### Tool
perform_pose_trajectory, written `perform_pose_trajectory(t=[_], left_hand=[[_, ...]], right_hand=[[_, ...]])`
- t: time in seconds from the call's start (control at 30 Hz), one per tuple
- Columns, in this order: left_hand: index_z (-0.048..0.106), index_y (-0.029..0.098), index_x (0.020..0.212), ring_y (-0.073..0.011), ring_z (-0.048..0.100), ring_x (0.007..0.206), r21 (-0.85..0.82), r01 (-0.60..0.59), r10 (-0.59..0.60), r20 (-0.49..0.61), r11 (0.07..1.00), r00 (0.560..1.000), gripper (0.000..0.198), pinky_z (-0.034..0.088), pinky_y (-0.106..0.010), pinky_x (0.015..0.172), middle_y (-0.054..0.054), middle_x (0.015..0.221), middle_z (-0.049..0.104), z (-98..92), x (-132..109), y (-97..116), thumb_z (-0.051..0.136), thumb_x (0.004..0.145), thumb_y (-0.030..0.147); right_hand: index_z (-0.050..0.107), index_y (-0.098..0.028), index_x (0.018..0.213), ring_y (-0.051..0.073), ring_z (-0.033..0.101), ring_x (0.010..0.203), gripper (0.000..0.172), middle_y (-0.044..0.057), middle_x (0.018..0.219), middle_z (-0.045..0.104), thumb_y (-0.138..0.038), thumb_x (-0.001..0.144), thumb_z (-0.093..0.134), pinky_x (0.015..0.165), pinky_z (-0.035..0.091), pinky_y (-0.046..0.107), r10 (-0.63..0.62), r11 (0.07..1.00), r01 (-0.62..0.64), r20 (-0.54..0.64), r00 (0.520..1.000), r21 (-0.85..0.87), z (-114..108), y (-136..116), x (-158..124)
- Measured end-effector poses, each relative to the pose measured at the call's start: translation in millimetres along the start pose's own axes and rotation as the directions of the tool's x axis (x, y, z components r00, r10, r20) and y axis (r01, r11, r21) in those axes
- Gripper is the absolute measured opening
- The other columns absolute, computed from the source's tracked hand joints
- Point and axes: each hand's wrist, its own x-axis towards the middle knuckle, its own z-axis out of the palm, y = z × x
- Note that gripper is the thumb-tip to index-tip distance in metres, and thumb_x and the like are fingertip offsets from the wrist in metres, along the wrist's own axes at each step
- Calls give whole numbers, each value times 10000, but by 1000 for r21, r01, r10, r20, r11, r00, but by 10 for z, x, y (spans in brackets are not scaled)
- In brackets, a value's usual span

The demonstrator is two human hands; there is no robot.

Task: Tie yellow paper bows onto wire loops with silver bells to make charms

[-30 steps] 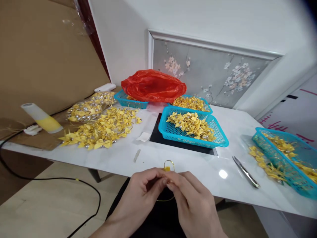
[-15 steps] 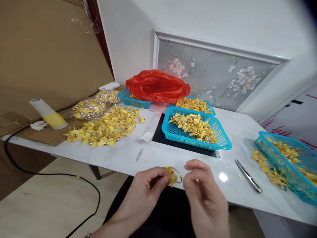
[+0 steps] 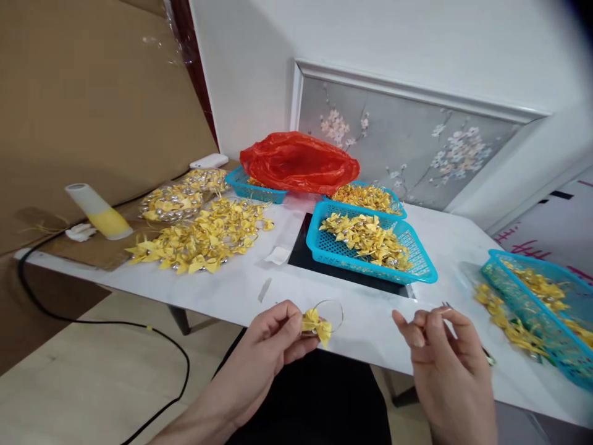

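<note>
My left hand (image 3: 280, 334) is closed in a pinch on a yellow ribbon flower (image 3: 319, 324), from which a thin gold-coloured loop stands up to the right. Well apart from it, my right hand (image 3: 447, 364) hovers over the table's front edge with thumb and fingertips pressed together. Whatever may be between those fingertips is too fine to make out. Behind the right hand lies a slim metal cutting tool (image 3: 488, 356), mostly covered, with only its ends showing.
A blue basket (image 3: 319, 253) of yellow flowers and silvery beads stands mid-table. Another blue basket (image 3: 514, 309) is at right, beside loose flowers (image 3: 504, 321). Flower strings (image 3: 204, 241) are heaped at left near a white-and-yellow cylinder (image 3: 99, 211). A red bag (image 3: 296, 164) rests behind.
My right hand has drawn away to the right from the flower and now covers much of the cutting tool. The left hand has turned the flower, and its loop looks wider.
</note>
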Motion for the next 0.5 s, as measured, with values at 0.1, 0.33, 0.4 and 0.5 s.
perform_pose_trajectory(t=[0.1, 0.33, 0.4, 0.5], left_hand=[[563, 173, 651, -130, 613, 813, -47, 5, -5, 4, 999, 1000, 298, 564, -261, 843, 1, 772, 655, -23, 10, 12, 687, 881, 316], [567, 167, 614, -146, 649, 820, -118, 38, -45, -61, 992, 997, 301, 569, -271, 837, -1, 737, 670, -4, 11, 29, 764, 803, 293], [567, 165, 616, -155, 652, 837, -122, 35, -47, -103, 992, 994, 305, 565, -276, 839, -19, 771, 693, 10, 8, 35, 790, 769, 307], [507, 171, 594, -118, 618, 739, -16, -17, 15, -106, 1000, 994, 373, 542, -219, 737, 1, 708, 671, 27, 25, 29, 832, 719, 305]], right_hand=[[604, -214, 865, 59, 531, 607, 233, -74, 709, 607, -304, 776, 799, 937, 561, 431, -42, 998, 40, -50, 998, -43, -124, -11, 60], [591, -203, 859, 62, 517, 528, 278, -71, 695, 633, -322, 749, 817, 922, 569, 477, -127, 988, 114, -121, 984, -108, -259, -118, 125], [589, -207, 856, 64, 517, 527, 275, -75, 687, 621, -298, 742, 822, 883, 599, 438, -163, 982, 148, -134, 977, -117, -258, -146, 126], [597, -207, 862, 66, 524, 549, 256, -67, 707, 617, -266, 747, 819, 833, 628, 374, -201, 975, 183, -153, 967, -125, -241, -178, 113]])
